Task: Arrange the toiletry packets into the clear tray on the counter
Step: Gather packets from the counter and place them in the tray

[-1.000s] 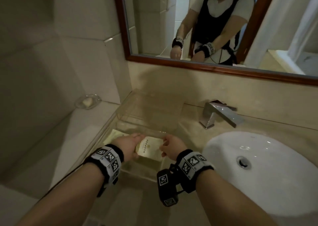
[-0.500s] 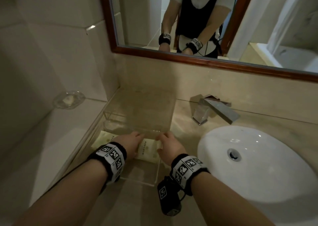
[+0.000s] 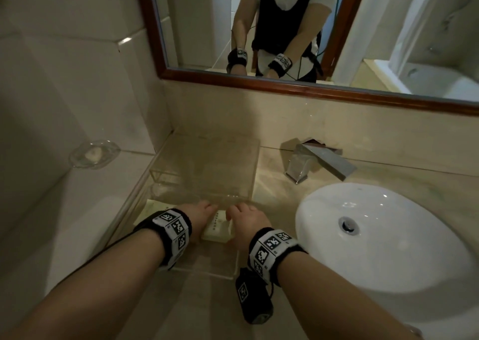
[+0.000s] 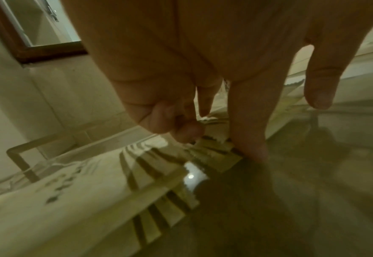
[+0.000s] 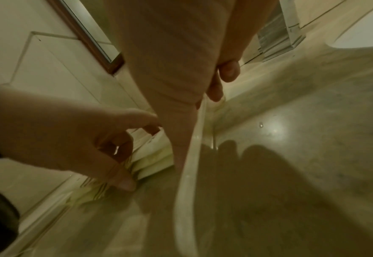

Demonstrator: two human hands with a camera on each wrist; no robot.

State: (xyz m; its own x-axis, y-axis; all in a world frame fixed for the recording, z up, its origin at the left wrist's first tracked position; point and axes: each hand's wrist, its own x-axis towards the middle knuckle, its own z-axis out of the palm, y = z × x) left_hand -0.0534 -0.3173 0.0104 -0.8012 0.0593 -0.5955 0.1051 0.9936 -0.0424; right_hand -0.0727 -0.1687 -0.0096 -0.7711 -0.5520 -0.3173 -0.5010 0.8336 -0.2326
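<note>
A clear tray (image 3: 207, 272) lies on the counter left of the sink. Cream toiletry packets (image 3: 216, 229) lie stacked in it, fanned out in the left wrist view (image 4: 93, 200). Another packet (image 3: 155, 207) shows left of my wrist. My left hand (image 3: 199, 215) arches over the stack's left end, fingertips (image 4: 253, 153) on its edge. My right hand (image 3: 241, 216) holds the right end, with its thumb (image 5: 178, 147) down against the packets (image 5: 152, 163) just inside the tray wall (image 5: 187, 173). The hands hide most of the stack.
A clear raised box (image 3: 207, 168) stands just behind the tray against the backsplash. A chrome faucet (image 3: 318, 163) and white basin (image 3: 388, 236) are to the right. A glass soap dish (image 3: 94, 154) sits on the left ledge. A framed mirror (image 3: 259, 85) hangs above.
Both hands stay on the packets and have drawn closer together over them. My head has tilted, so more of the mirror shows.
</note>
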